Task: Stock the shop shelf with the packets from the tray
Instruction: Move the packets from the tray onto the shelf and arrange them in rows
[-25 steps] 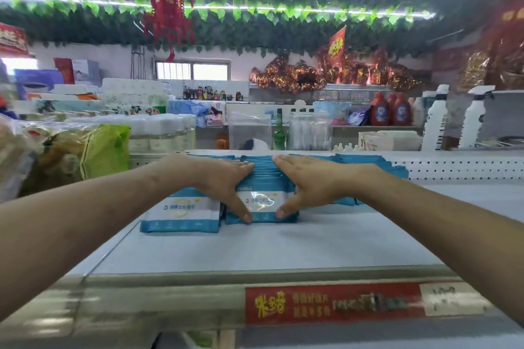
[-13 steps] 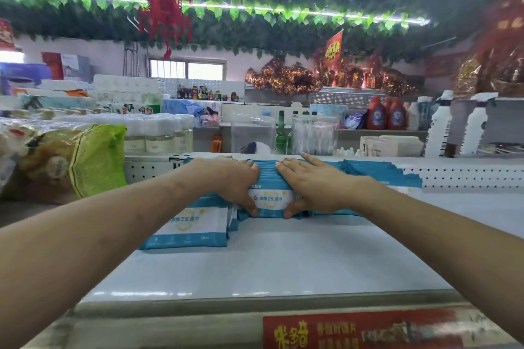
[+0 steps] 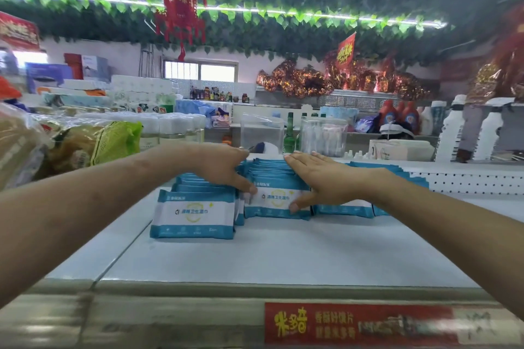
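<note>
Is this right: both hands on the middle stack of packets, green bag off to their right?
No: the head view shows the green bag off to their left. The left hand and right hand are on the middle stack of packets.

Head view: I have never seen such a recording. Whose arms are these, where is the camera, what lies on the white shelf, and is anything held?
There is no machine here. A person wears one wide camera on the head, so you look forward and down along their own bare arms. The white shelf carries rows of blue-and-white packets standing on edge. The right hand lies flat on top of the middle row, with its thumb on the front packet. The left hand rests against the row's other side, with its thumb on the front too. The hands seem to press this row together and do not lift it. A red label strip runs along the shelf's front edge.
</note>
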`<state>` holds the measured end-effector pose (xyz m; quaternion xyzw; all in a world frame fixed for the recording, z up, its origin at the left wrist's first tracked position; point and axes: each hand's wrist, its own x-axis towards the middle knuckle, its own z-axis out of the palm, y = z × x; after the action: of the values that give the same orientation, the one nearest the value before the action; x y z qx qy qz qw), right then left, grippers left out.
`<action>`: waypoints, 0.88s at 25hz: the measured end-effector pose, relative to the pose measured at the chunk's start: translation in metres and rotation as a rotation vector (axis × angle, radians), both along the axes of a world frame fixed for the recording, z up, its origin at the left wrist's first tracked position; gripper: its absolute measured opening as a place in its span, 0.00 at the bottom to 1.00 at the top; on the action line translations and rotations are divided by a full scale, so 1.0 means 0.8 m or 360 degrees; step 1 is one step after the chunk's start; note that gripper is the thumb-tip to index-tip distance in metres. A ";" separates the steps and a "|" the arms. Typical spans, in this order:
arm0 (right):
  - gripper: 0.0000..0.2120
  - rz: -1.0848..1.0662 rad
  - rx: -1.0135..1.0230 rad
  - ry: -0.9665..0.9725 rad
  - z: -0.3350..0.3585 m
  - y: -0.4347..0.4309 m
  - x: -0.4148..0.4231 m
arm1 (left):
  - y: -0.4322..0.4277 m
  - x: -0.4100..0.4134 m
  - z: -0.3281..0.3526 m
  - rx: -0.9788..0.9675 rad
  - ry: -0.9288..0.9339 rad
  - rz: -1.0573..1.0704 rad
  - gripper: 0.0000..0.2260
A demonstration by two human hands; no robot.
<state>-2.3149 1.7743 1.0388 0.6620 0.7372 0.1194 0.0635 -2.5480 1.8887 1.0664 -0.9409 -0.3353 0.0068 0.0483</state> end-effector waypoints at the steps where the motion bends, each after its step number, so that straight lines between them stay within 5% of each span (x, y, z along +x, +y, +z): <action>1: 0.52 0.0012 -0.0001 0.0048 0.007 -0.006 -0.009 | -0.004 -0.021 0.010 -0.0010 -0.0044 0.0032 0.44; 7: 0.47 0.0150 -0.0039 0.0254 0.027 -0.016 -0.107 | -0.004 -0.120 0.021 -0.0192 -0.0042 0.0191 0.48; 11: 0.52 0.0250 0.0025 0.0032 0.014 0.001 -0.156 | 0.003 -0.140 0.000 -0.0335 0.0147 0.0204 0.58; 16: 0.58 0.0208 0.0030 -0.0201 -0.008 0.028 -0.163 | 0.016 -0.134 -0.040 -0.0199 0.0213 0.0150 0.62; 22: 0.46 0.0137 0.0139 -0.0177 -0.023 0.061 -0.139 | 0.031 -0.102 -0.051 0.0037 0.0042 0.0117 0.56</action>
<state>-2.4260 1.8228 1.0201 0.6241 0.7544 0.1907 0.0703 -2.6292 1.9137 1.0257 -0.9271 -0.3689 0.0169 0.0634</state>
